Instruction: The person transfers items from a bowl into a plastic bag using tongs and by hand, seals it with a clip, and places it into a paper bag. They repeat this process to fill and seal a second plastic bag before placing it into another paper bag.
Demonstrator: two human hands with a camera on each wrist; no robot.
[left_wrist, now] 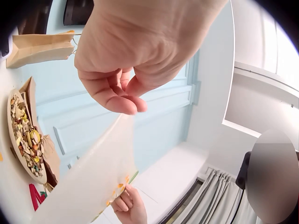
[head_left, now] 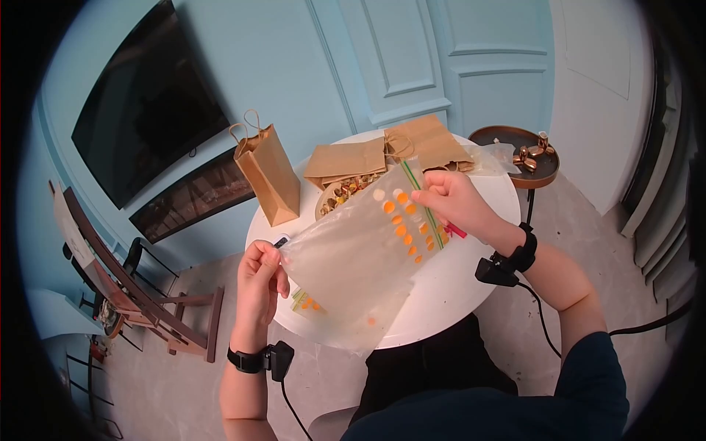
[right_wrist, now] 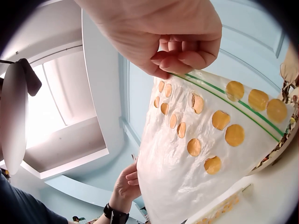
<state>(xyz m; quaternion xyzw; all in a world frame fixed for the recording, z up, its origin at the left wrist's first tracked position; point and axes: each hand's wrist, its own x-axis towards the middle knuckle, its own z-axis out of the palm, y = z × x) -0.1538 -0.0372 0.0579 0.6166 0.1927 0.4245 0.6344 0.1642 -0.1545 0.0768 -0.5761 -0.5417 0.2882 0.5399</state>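
Note:
A translucent zip bag (head_left: 338, 257) with orange dots and a green zip strip is stretched between both hands over the white round table (head_left: 456, 287). My left hand (head_left: 259, 279) pinches its corner at the end away from the zip. At the zip end, my right hand (head_left: 456, 202) pinches the edge between thumb and fingers. The bag looks flat in the head view. In the right wrist view the dots (right_wrist: 221, 120) and green strip (right_wrist: 233, 103) face the camera. Partly hidden below lies a second dotted zip bag (head_left: 309, 303) on the table.
Behind the zip bag is a round dish (left_wrist: 10, 116) of mixed dried pieces. A brown paper bag (head_left: 268, 176) stands at the left, with flat paper bags (head_left: 346, 158) at the back. A red item (head_left: 456, 231) lies near the right hand. A side table (head_left: 482, 136) holds copper-coloured objects.

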